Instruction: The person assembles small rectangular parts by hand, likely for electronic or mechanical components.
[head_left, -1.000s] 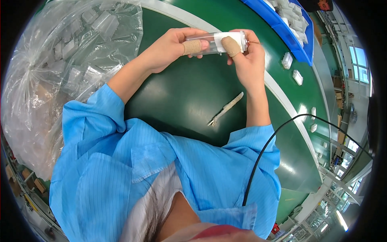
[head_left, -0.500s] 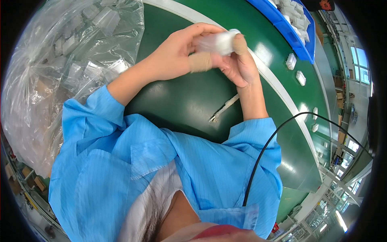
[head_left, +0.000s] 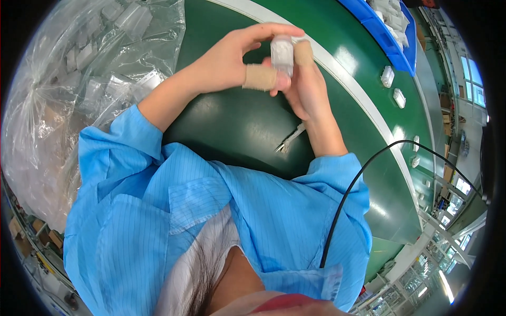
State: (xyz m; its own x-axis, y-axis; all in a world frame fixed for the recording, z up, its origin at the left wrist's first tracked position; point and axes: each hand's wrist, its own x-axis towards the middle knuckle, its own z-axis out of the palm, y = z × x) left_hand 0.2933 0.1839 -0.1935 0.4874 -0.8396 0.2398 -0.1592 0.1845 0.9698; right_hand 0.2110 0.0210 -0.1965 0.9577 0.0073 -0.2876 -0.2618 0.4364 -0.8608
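Above the green work surface I hold a small clear plastic case with white contents (head_left: 282,55), its long side running up and down. My left hand (head_left: 226,66) grips it, index finger stretched over its top and taped thumb near its lower end. On the other side, my right hand (head_left: 310,87) closes on the case with a taped digit against its edge; its other fingers are mostly hidden. Tan tape wraps a digit on each hand. A tweezers-like tool (head_left: 289,139) with a pale wrapped handle lies near my right wrist, one end hidden beneath it.
A large clear plastic bag (head_left: 47,131) of transparent cases fills the left side. Beyond a pale curved rail (head_left: 363,102), several small white-filled cases (head_left: 387,77) sit on the green belt. A blue bin (head_left: 371,31) of white pieces stands far right. A black cable (head_left: 358,179) arches over my right sleeve.
The case was blurred and slanted; now it stands lengthwise and sharp. Both hands have shifted slightly left and away, and more of the tool shows beside my right wrist.
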